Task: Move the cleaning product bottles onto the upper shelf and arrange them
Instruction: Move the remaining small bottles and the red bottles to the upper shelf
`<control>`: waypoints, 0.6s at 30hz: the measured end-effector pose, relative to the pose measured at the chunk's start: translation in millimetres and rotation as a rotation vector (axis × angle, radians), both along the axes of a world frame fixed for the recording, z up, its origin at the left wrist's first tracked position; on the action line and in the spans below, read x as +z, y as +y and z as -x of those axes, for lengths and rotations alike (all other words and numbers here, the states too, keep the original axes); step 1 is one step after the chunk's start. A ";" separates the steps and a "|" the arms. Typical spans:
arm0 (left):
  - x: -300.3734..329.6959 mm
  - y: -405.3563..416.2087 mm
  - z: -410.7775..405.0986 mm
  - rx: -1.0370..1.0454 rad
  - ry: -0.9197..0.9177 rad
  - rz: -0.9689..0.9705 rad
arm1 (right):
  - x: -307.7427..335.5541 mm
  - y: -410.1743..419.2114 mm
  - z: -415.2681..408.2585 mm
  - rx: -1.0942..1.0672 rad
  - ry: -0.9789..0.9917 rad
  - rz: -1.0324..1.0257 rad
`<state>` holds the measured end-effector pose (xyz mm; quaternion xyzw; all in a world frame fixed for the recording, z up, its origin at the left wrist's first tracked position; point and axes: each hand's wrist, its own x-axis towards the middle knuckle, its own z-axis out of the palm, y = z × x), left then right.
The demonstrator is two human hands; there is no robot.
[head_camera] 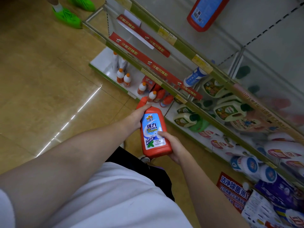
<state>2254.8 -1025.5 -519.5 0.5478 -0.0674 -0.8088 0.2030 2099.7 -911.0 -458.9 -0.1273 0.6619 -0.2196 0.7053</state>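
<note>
Red bottle [153,129] sits mid-frame, clamped between both hands: the left hand [137,117] wraps its shoulder below the cap at ten o'clock, the right hand [174,145] cups its base at four o'clock. It looks full, so fairly heavy, rigid, with slick plastic; gripping the waist seems safest. Another red bottle [204,12] stands on the upper shelf [246,22] at one o'clock, though blur hides the spacing.

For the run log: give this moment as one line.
left hand: grips red bottle near neck | right hand: holds its base | upper shelf: one red bottle there
</note>
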 end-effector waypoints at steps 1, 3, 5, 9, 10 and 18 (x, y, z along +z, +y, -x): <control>-2.7 -0.3 -2.0 0.015 -0.020 -0.011 | -2.1 -0.5 0.2 0.016 0.031 0.012; -8.7 -1.1 -5.0 0.040 -0.036 -0.020 | -5.0 -2.8 -1.3 0.043 0.075 0.024; -7.4 -1.9 -8.2 0.056 -0.030 -0.008 | -6.2 -5.2 -3.2 0.054 0.101 0.025; 6.5 -6.4 -12.8 0.073 0.009 0.042 | -5.6 -9.3 -7.3 0.081 0.128 0.044; 10.1 -8.7 -13.2 0.083 0.018 0.057 | -4.5 -11.0 -8.5 0.081 0.132 0.055; 81.1 -57.2 2.6 0.123 0.006 0.293 | 38.0 -49.2 -12.6 0.034 0.224 0.211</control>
